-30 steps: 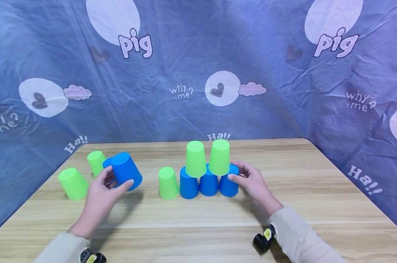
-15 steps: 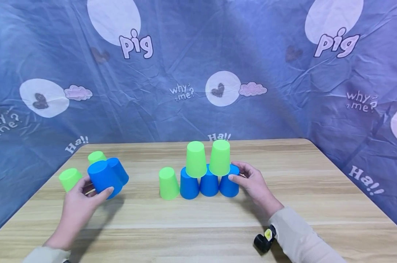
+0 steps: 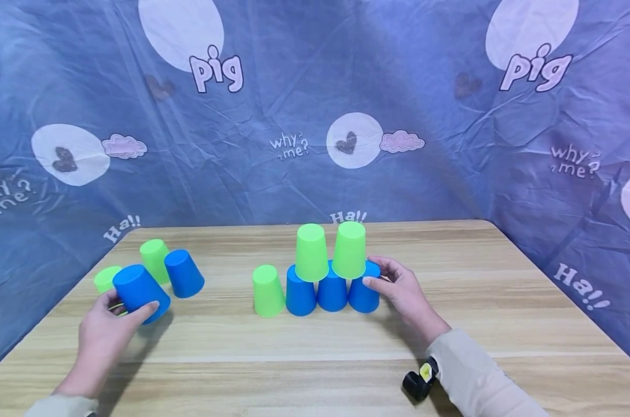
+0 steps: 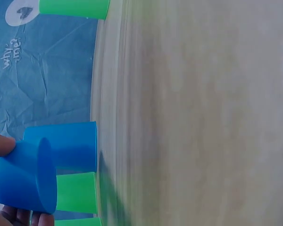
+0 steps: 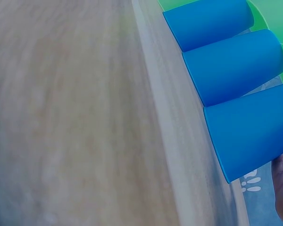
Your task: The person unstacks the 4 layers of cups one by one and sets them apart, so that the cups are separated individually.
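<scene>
My left hand [image 3: 102, 331] grips an upside-down blue cup [image 3: 140, 292], slightly tilted and lifted off the table; its open rim shows in the left wrist view. Behind it stand another blue cup [image 3: 183, 274] and a green cup [image 3: 154, 260], while a second green cup [image 3: 106, 279] is partly hidden by the held one. At the centre, several blue cups [image 3: 332, 291] form a row with two green cups [image 3: 311, 252] on top. My right hand [image 3: 405, 292] holds the rightmost blue cup [image 5: 250, 129] of that row between thumb and fingers.
A single green cup [image 3: 268, 291] stands on the table just left of the blue row. The wooden table [image 3: 315, 370] ends at a blue patterned cloth [image 3: 273, 191] behind. A black wrist device [image 3: 420, 379] sits by the right cuff.
My left hand has moved left and toward the front with the blue cup, uncovering the other blue cup and coming before the front green one. The right hand stays put.
</scene>
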A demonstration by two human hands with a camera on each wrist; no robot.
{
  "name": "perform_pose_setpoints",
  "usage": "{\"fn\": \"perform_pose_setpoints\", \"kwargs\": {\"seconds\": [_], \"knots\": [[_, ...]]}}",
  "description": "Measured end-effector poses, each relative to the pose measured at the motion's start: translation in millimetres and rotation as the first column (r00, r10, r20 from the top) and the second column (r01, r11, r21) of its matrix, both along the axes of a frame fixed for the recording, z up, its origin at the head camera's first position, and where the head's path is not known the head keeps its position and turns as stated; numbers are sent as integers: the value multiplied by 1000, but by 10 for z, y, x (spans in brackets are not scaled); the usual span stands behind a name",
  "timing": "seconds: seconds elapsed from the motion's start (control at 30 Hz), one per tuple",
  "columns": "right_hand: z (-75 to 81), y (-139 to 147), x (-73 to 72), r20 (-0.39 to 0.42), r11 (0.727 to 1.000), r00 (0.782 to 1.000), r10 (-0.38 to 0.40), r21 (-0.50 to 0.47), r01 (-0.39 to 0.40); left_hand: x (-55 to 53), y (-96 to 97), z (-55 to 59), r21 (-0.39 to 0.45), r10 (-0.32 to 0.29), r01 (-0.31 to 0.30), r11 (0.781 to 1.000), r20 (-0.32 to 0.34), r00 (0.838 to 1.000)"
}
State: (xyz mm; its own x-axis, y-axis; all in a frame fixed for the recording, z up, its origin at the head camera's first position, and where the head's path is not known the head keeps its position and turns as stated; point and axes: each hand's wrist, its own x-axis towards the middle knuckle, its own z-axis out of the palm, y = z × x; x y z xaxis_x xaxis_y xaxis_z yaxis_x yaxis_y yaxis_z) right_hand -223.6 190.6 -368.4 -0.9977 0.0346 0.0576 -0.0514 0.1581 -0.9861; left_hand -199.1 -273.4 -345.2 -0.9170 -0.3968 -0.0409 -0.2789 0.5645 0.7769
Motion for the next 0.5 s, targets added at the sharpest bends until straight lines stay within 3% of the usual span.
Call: {"fn": "perform_pose_setpoints", "kwargs": {"seconds": [0.5], "knots": [[2,13,-5,6,1000,1000,3,-12,-3,-133,-94,-43,-10,-45,46,999,112,993]]}}
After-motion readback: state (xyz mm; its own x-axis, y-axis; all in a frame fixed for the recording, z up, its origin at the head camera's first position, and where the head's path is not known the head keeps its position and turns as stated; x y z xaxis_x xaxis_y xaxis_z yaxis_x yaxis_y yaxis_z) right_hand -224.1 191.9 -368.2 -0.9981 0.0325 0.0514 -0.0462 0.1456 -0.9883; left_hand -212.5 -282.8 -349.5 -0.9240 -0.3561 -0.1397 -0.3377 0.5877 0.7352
